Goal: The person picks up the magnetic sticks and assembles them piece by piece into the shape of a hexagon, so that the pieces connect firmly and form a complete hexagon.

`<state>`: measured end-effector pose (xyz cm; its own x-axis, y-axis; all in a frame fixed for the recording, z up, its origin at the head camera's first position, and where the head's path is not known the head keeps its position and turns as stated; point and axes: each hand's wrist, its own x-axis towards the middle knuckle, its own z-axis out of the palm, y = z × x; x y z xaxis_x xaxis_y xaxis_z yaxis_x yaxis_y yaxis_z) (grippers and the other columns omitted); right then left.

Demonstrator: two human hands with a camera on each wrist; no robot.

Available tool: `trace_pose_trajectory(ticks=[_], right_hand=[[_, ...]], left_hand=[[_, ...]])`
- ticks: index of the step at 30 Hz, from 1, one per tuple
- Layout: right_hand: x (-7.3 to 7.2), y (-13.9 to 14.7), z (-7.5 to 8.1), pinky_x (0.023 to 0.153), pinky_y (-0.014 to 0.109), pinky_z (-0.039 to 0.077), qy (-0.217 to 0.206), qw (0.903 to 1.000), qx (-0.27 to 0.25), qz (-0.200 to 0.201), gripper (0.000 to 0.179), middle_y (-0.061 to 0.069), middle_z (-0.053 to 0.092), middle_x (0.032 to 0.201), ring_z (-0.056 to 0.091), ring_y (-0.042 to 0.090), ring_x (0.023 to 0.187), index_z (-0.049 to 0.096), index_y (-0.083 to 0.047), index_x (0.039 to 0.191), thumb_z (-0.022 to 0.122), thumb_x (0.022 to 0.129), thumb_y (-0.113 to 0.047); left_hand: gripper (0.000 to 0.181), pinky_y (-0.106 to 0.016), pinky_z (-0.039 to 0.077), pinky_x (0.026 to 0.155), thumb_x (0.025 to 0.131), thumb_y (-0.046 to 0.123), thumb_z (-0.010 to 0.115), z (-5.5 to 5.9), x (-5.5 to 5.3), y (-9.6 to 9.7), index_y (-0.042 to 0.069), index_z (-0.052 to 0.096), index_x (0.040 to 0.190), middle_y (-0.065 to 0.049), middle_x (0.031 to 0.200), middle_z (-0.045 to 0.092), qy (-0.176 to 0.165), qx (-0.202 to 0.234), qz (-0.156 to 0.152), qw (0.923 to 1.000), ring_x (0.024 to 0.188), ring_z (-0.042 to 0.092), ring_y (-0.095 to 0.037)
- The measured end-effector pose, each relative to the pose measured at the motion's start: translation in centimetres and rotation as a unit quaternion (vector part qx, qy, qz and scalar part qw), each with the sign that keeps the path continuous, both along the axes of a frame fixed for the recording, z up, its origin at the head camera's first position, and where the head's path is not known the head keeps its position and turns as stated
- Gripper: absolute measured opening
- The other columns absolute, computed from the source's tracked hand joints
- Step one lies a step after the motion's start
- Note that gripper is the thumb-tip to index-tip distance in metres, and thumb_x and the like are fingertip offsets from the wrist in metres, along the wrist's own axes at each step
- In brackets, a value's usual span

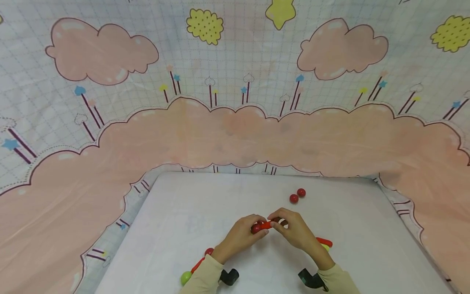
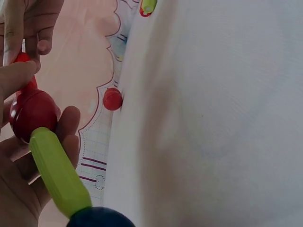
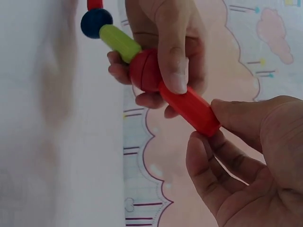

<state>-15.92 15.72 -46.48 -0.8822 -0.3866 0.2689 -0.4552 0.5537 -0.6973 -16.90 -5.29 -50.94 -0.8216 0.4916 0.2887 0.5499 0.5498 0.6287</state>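
Observation:
My left hand (image 1: 240, 237) grips a red ball (image 3: 144, 71) above the white table, its thumb lying over the ball and the near end of a red rod (image 3: 191, 111). From the ball's other side runs a yellow-green rod (image 2: 60, 172), with a dark blue ball (image 2: 102, 218) at its end. Past the blue ball, part of another red rod (image 3: 94, 4) shows in the right wrist view. My right hand (image 1: 293, 229) pinches the free end of the first red rod between thumb and fingers. The rod's other end meets the red ball.
Two loose red balls (image 1: 294, 198) lie on the table (image 1: 220, 192) beyond my hands. By the left forearm are a green ball (image 1: 186, 278), a red rod (image 1: 197, 265) and a red ball (image 1: 209, 251). A red rod (image 1: 324, 242) and something yellow-green (image 1: 325, 247) lie beside the right forearm.

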Motion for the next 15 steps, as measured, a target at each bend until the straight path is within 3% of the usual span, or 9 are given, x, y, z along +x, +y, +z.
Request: trace_pose_trajectory(ticks=[8, 15], right_hand=[[0.2, 0.5, 0.1, 0.075, 0.023, 0.055, -0.017, 0.9998, 0.006, -0.004, 0.024, -0.003, 0.07, 0.101, 0.064, 0.008, 0.089, 0.068, -0.012, 0.11, 0.073, 0.087, -0.01], [0.1, 2.1, 0.1, 0.077, 0.022, 0.054, -0.012, 0.9993, 0.019, -0.031, 0.023, -0.001, 0.07, 0.102, 0.064, 0.01, 0.09, 0.068, -0.013, 0.111, 0.073, 0.088, -0.014]], left_hand=[[0.025, -0.017, 0.046, 0.073, 0.093, 0.034, 0.068, -0.2, -0.2, -0.3, 0.018, 0.067, 0.112, 0.005, 0.101, 0.069, -0.002, 0.011, 0.007, 0.9999, 0.083, 0.054, -0.002], [0.027, -0.019, 0.047, 0.075, 0.092, 0.034, 0.069, -0.2, -0.4, -0.8, 0.02, 0.067, 0.115, 0.006, 0.102, 0.069, -0.018, 0.004, 0.02, 0.9996, 0.084, 0.054, -0.004]])
